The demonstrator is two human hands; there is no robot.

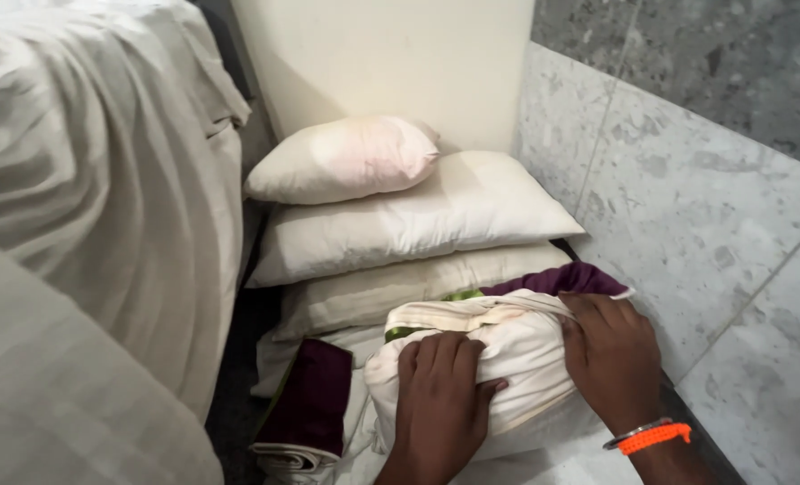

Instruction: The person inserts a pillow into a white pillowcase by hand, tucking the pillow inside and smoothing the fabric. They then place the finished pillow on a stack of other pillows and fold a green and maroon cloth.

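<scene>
On my left is the bed, with a cream sheet (104,180) hanging down its side. Next to it, on the floor, lies a dark purple folded cloth (310,400) with a green edge; its near end is cut off at the bottom. Then comes my left hand (438,404). It lies flat on top of a cream cloth bundle (517,359), with the fingers bent and pinching into the soft cloth, I think so it stays squashed down. The bundle sits on the floor in front of a stack of three pillows (400,224), which lean against the cream wall (391,54), maybe to keep them out of the way. My right hand (611,359) presses on the right side of the bundle, fingers curled over the bunched top edge. I wear an orange band and a metal bangle (653,436) on that wrist. More purple cloth (562,278) peeks out behind the bundle. On the right is grey stone tile (732,224). I cannot tell what is inside the bundle, and my hands hide part of it.
</scene>
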